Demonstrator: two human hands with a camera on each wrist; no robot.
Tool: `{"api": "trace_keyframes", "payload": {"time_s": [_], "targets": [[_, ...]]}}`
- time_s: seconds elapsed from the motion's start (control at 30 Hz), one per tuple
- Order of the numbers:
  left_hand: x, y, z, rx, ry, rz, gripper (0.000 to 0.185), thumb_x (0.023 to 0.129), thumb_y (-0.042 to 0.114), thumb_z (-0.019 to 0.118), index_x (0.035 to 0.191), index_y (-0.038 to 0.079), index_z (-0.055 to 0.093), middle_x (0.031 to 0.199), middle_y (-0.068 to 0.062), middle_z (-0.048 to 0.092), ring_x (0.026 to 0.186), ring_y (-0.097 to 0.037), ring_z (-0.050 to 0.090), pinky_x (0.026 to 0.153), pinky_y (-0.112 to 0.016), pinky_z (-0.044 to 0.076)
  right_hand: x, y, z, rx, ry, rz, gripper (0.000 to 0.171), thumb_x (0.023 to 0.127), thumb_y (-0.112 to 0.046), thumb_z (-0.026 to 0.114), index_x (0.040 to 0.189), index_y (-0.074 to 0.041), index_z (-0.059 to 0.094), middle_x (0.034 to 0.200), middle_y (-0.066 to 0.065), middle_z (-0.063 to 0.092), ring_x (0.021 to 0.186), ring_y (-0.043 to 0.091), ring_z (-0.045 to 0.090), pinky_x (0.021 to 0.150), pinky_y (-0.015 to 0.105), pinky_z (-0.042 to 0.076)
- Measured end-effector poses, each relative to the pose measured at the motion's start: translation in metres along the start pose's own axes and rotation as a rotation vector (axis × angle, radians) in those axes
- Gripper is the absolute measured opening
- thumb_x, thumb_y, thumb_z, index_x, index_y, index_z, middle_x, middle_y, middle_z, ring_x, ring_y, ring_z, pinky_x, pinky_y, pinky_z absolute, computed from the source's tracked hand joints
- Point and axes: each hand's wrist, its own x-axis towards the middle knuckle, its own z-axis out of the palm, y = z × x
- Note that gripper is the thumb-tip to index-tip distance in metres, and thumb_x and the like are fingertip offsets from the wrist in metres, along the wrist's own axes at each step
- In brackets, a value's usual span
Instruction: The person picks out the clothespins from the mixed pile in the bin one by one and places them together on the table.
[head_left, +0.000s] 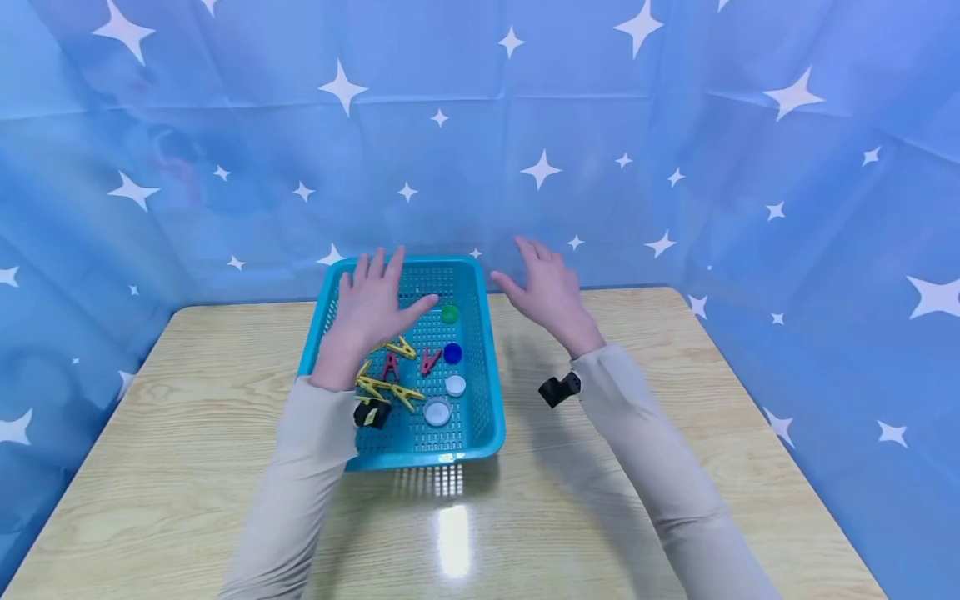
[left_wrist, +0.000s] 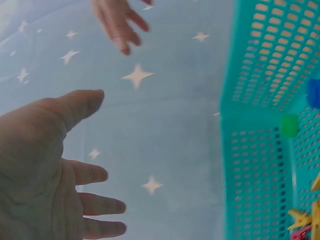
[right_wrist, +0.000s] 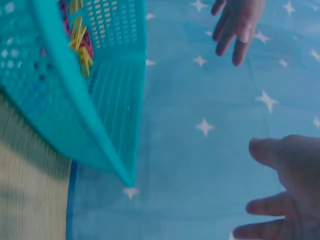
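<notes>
A turquoise plastic basket (head_left: 480, 358) sits on the wooden table (head_left: 187, 417). Inside lie several yellow clothespins (head_left: 390, 387), two red clothespins (head_left: 429, 360), a green cap (head_left: 449, 313), a blue cap (head_left: 452, 352) and two white caps (head_left: 437, 411). My left hand (head_left: 375, 300) hovers over the basket's far left part, fingers spread, holding nothing. My right hand (head_left: 543, 287) hovers just right of the basket's far corner, also spread and empty. The left wrist view shows the left palm (left_wrist: 45, 165) beside the basket wall (left_wrist: 260, 125); the right wrist view shows the right hand (right_wrist: 285, 195) beyond the basket corner (right_wrist: 100, 125).
A blue cloth with white stars (head_left: 525, 125) walls the table at the back and on both sides. Bare wooden tabletop lies left, right and in front of the basket. A small black camera (head_left: 558, 389) is strapped at each wrist.
</notes>
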Motion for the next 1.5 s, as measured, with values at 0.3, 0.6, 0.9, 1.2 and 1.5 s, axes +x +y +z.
{"api": "trace_keyframes", "payload": {"time_s": [0.3, 0.6, 0.9, 1.2, 1.5], "targets": [[-0.023, -0.030, -0.026, -0.125, 0.093, 0.053, 0.078, 0.093, 0.037, 0.057, 0.148, -0.002, 0.019, 0.147, -0.026, 0.029, 0.132, -0.044, 0.028, 0.103, -0.058, 0.028, 0.016, -0.030, 0.015, 0.166, 0.005, -0.094, 0.054, 0.093, -0.032, 0.058, 0.137, -0.004, 0.046, 0.135, 0.013, 0.050, 0.124, 0.028, 0.045, 0.098, 0.045, 0.041], [-0.046, -0.061, -0.040, -0.257, 0.120, 0.028, 0.066, 0.096, 0.025, 0.054, 0.146, -0.005, 0.023, 0.143, -0.029, 0.033, 0.129, -0.045, 0.031, 0.102, -0.060, 0.029, 0.031, -0.050, 0.035, 0.268, -0.099, -0.109, 0.051, 0.092, -0.027, 0.061, 0.136, -0.006, 0.047, 0.134, 0.011, 0.051, 0.118, 0.026, 0.050, 0.096, 0.039, 0.044], [-0.064, -0.091, -0.032, -0.329, 0.130, 0.015, 0.060, 0.096, 0.021, 0.053, 0.141, -0.010, 0.029, 0.135, -0.034, 0.040, 0.121, -0.050, 0.039, 0.096, -0.060, 0.035, 0.040, -0.065, 0.057, 0.361, -0.226, -0.148, 0.045, 0.091, -0.022, 0.063, 0.132, -0.007, 0.052, 0.129, 0.010, 0.055, 0.116, 0.024, 0.052, 0.095, 0.037, 0.044], [-0.075, -0.112, -0.012, -0.427, 0.082, -0.001, 0.056, 0.098, 0.020, 0.051, 0.140, -0.011, 0.030, 0.135, -0.034, 0.040, 0.121, -0.049, 0.040, 0.095, -0.060, 0.037, 0.045, -0.083, 0.074, 0.379, -0.365, -0.198, 0.043, 0.092, -0.019, 0.062, 0.132, -0.006, 0.052, 0.128, 0.009, 0.055, 0.114, 0.022, 0.053, 0.095, 0.033, 0.044], [-0.085, -0.126, 0.001, -0.533, 0.014, -0.029, 0.059, 0.098, 0.025, 0.050, 0.143, -0.007, 0.028, 0.139, -0.031, 0.037, 0.122, -0.047, 0.041, 0.093, -0.059, 0.040, 0.050, -0.086, 0.092, 0.389, -0.545, -0.142, 0.039, 0.090, -0.009, 0.063, 0.128, -0.004, 0.056, 0.126, 0.011, 0.057, 0.117, 0.024, 0.052, 0.094, 0.032, 0.045]]}}
